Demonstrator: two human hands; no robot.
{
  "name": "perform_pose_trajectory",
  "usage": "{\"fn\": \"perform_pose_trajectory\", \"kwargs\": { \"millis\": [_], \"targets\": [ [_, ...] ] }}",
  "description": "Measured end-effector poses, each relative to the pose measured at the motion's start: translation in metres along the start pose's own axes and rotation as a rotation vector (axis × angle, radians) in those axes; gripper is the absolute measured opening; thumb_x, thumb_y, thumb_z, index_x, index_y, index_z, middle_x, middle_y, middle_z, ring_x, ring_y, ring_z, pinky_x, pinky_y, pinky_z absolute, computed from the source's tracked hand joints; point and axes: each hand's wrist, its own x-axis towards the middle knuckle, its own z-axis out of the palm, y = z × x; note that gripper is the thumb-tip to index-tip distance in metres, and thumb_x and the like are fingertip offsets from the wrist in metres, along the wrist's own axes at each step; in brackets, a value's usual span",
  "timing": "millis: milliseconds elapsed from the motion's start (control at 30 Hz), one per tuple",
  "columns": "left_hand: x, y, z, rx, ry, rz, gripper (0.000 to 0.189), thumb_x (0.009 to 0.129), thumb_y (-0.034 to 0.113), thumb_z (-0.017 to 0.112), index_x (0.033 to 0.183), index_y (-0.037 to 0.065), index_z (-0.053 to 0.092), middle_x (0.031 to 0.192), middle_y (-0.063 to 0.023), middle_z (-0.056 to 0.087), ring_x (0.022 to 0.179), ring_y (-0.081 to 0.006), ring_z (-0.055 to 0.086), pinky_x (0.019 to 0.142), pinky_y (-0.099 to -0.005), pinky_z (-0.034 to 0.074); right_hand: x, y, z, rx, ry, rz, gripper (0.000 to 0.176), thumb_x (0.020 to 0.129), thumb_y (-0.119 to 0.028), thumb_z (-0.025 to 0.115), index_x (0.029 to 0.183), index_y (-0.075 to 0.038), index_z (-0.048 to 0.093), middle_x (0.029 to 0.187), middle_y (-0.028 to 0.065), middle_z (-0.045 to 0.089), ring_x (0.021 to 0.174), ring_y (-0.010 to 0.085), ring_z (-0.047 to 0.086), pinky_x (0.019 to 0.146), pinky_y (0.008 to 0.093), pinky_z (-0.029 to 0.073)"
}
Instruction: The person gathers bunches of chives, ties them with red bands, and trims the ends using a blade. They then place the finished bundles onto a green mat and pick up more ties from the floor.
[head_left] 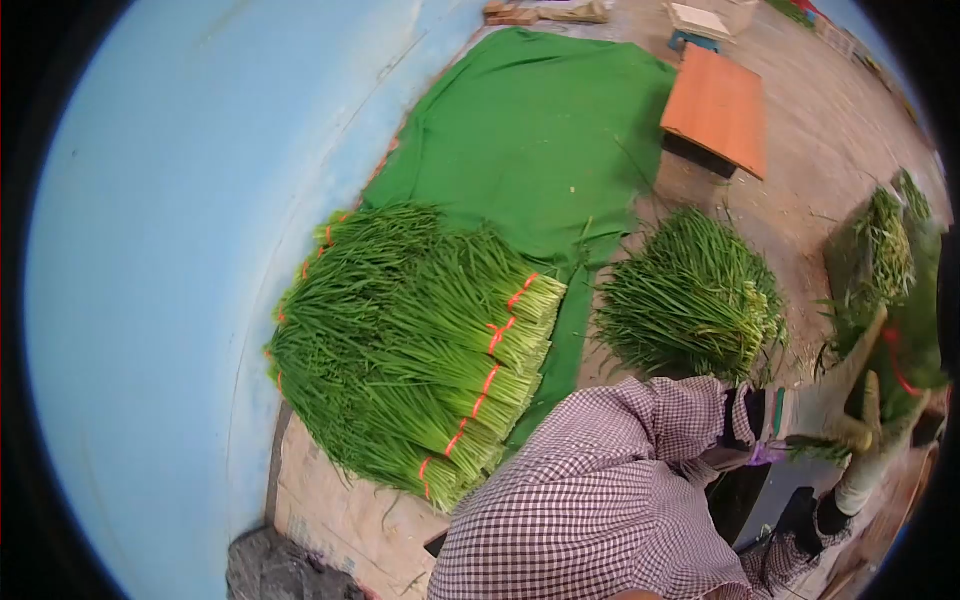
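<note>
At the right edge, my gloved left hand [830,405] has its fingers spread, one stretched up along a blurred mass of long greens [918,335]. Just below it is my gloved right hand [878,455], its fingertips at the end of a red tie [898,365] that curves across those greens. A few leafy bits [818,448] show under the left hand. Nearest to my left forearm, a loose heap of long chive-like greens [690,290] lies on the floor. Beyond the heap are several bundles [430,340] of the same greens, bound with red ties, pale stalk ends toward me.
A green cloth [540,130] covers the floor behind the bundles, along a pale blue wall [200,200]. An orange-brown board [715,105] rests on a low dark support. Dark crumpled plastic [285,568] lies bottom left. More greens [885,240] stand in clear wrapping at the right.
</note>
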Motion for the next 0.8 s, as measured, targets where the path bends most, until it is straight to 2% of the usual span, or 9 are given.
{"fn": "perform_pose_trajectory", "kwargs": {
  "millis": [67, 167, 233, 300, 400, 500, 633, 767, 800],
  "targets": [
    [-0.002, -0.015, -0.014, -0.288, 0.016, -0.149, 0.132, 0.067, 0.064, 0.085, 0.156, -0.003, 0.013, 0.152, -0.0195, 0.038, 0.142, -0.0305, 0.034, 0.118, -0.04, 0.026, 0.02, -0.029, 0.061, 0.033, -0.089, 0.08, 0.1, 0.083, -0.015, 0.078, 0.16, -0.007, 0.016, 0.159, 0.0128, 0.029, 0.136, 0.0222, 0.043, 0.112, 0.0324, 0.039],
    [-0.007, -0.025, -0.032, -0.759, 0.222, -0.249, 0.123, 0.071, 0.061, 0.083, 0.155, -0.002, 0.019, 0.151, -0.0156, 0.04, 0.14, -0.0265, 0.036, 0.118, -0.0388, 0.027, 0.044, -0.061, 0.102, -0.176, -0.355, -0.153, 0.119, 0.072, -0.03, 0.088, 0.16, -0.006, 0.013, 0.162, 0.0107, 0.023, 0.141, 0.0238, 0.037, 0.115, 0.0356, 0.036],
    [-0.006, -0.002, -0.068, -0.809, 0.215, -0.254, 0.098, 0.087, 0.061, 0.069, 0.153, 0.0, 0.029, 0.147, -0.0099, 0.045, 0.137, -0.0203, 0.039, 0.116, -0.0351, 0.029, 0.047, -0.062, 0.112, -0.212, -0.456, -0.202, 0.127, 0.067, -0.036, 0.091, 0.161, -0.005, 0.01, 0.163, 0.0094, 0.022, 0.143, 0.0242, 0.036, 0.115, 0.0367, 0.035],
    [-0.011, -0.015, -0.097, -0.907, 0.185, -0.375, 0.088, 0.094, 0.062, 0.059, 0.152, 0.0, 0.033, 0.147, -0.008, 0.045, 0.136, -0.018, 0.04, 0.116, -0.0332, 0.029, 0.026, -0.043, 0.119, 0.053, -0.475, 0.043, 0.131, 0.066, -0.034, 0.092, 0.161, -0.006, 0.007, 0.162, 0.0092, 0.025, 0.14, 0.0239, 0.038, 0.115, 0.0359, 0.036],
    [-0.011, -0.04, -0.12, -0.811, 0.186, -0.373, 0.082, 0.099, 0.063, 0.047, 0.152, 0.001, 0.034, 0.147, -0.0075, 0.044, 0.136, -0.016, 0.039, 0.114, -0.0305, 0.032, -0.004, 0.011, 0.12, 0.178, -0.451, 0.204, 0.109, 0.079, -0.01, 0.083, 0.161, -0.007, 0.012, 0.159, 0.0108, 0.03, 0.139, 0.0233, 0.039, 0.115, 0.0352, 0.035],
    [-0.014, -0.045, -0.123, -0.483, 0.414, -0.332, 0.083, 0.1, 0.065, 0.043, 0.154, 0.003, 0.032, 0.147, -0.0085, 0.044, 0.136, -0.0158, 0.039, 0.113, -0.029, 0.034, -0.018, 0.052, 0.14, 0.045, -0.313, 0.121, 0.085, 0.086, 0.009, 0.066, 0.158, -0.006, 0.024, 0.156, 0.0119, 0.038, 0.137, 0.0229, 0.042, 0.115, 0.0347, 0.034],
    [-0.071, -0.072, -0.117, -0.468, 0.584, -0.41, 0.077, 0.097, 0.05, 0.061, 0.152, 0.003, 0.034, 0.145, -0.0094, 0.045, 0.133, -0.0163, 0.041, 0.111, -0.0301, 0.035, -0.012, 0.019, 0.194, -0.224, -0.156, -0.095, 0.082, 0.081, 0.011, 0.068, 0.154, -0.006, 0.035, 0.151, 0.0175, 0.048, 0.136, 0.0257, 0.049, 0.111, 0.0338, 0.04],
    [-0.108, -0.067, -0.13, -0.585, 0.783, -0.654, 0.06, 0.094, 0.042, 0.071, 0.136, 0.003, 0.054, 0.127, -0.0069, 0.061, 0.115, -0.0172, 0.056, 0.099, -0.0311, 0.047, -0.037, 0.037, 0.235, -0.588, -0.409, -0.123, 0.087, 0.075, -0.001, 0.075, 0.153, -0.01, 0.038, 0.131, 0.022, 0.06, 0.107, 0.0368, 0.066, 0.088, 0.0398, 0.055],
    [-0.118, -0.071, -0.137, -0.618, 0.875, -0.629, 0.051, 0.092, 0.042, 0.073, 0.123, 0.003, 0.062, 0.114, -0.0039, 0.066, 0.099, -0.0171, 0.062, 0.09, -0.033, 0.051, -0.038, 0.033, 0.245, -0.651, -0.489, -0.098, 0.087, 0.075, -0.006, 0.077, 0.152, -0.011, 0.038, 0.12, 0.0195, 0.063, 0.091, 0.0358, 0.068, 0.079, 0.041, 0.056]
  ]
}}
